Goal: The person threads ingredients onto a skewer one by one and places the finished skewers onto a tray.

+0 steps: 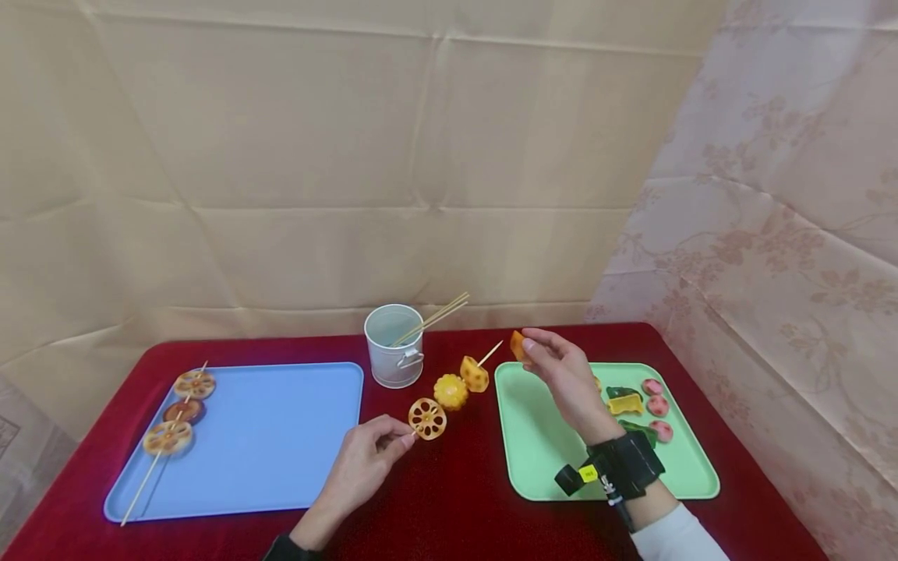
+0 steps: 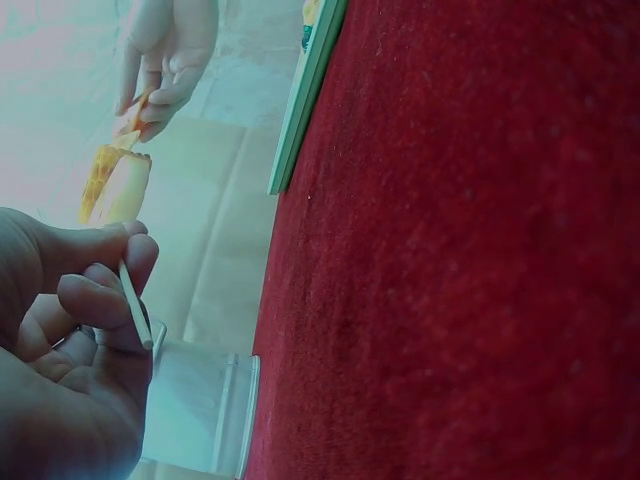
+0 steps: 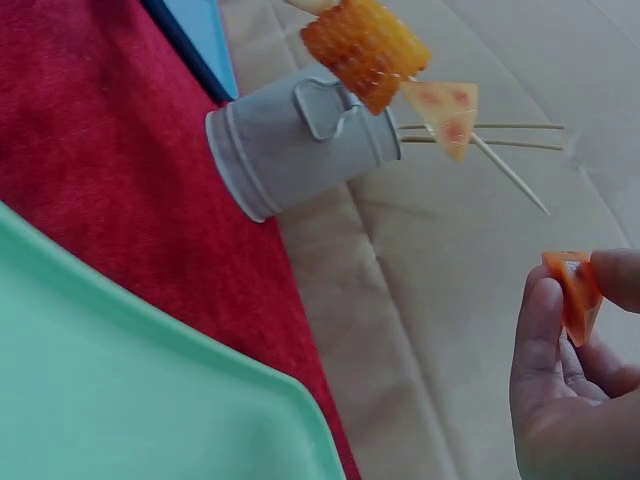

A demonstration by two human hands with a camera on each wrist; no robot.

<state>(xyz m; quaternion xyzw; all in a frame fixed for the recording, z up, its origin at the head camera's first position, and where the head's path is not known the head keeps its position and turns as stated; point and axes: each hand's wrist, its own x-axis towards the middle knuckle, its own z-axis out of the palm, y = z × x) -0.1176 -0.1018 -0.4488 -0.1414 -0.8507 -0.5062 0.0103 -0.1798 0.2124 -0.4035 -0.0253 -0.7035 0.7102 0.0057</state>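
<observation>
My left hand (image 1: pixel 358 467) pinches a thin wooden skewer (image 1: pixel 491 353) near its lower end, holding it slanted up to the right over the table. Threaded on it are a lotus root slice (image 1: pixel 427 418) by the fingers, a corn piece (image 1: pixel 450 392) and a brown-spotted yellow wedge (image 1: pixel 474 375). Beyond the wedge the pointed tip is bare. My right hand (image 1: pixel 564 382) holds a small orange wedge (image 3: pixel 575 290) between thumb and fingers, a short gap away from that tip. In the left wrist view, the skewer's blunt end (image 2: pixel 135 305) sticks out below the left fingers.
A blue tray (image 1: pixel 281 436) at left bears a skewer with two lotus slices (image 1: pixel 168 439) and a brown round piece (image 1: pixel 184 411). The white bucket (image 1: pixel 394 366) behind holds several skewers (image 1: pixel 442 313). On the green tray (image 1: pixel 533 444) lie pink rounds (image 1: pixel 658 406) and green and yellow pieces.
</observation>
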